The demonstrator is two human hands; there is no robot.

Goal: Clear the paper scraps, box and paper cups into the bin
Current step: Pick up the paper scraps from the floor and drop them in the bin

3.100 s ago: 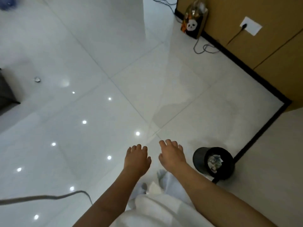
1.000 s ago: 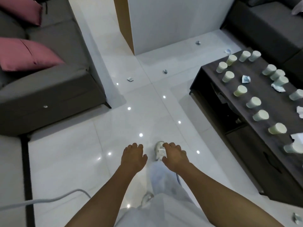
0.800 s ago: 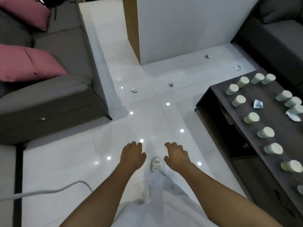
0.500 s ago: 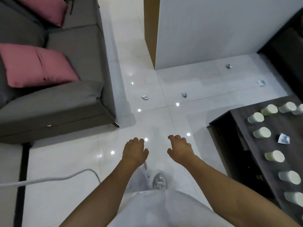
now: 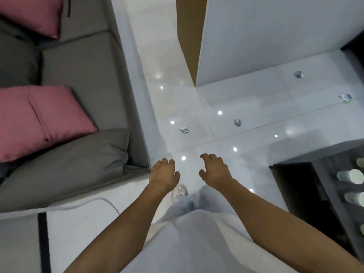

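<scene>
- I see the grey sofa (image 5: pixel 78 107) on my left and the dark table (image 5: pixel 332 196) on my right, with paper cups (image 5: pixel 350 176) lying on it.
- Both hands hang empty over the floor, the left hand (image 5: pixel 164 175) and right hand (image 5: pixel 214 170) with fingers loosely curled.
- The nearest paper scrap (image 5: pixel 184 129) lies ahead, slightly left of centre; I judge the left hand nearer. More scraps (image 5: pixel 238 122) lie further right.
- No bin is in view.

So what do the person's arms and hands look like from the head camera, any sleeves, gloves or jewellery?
Both forearms are bare as far as the frame shows, with no sleeves in view. The left hand and right hand wear no gloves, and no rings, watch or wristband can be seen. Below them the person wears pale, whitish clothing and a light shoe.
</scene>
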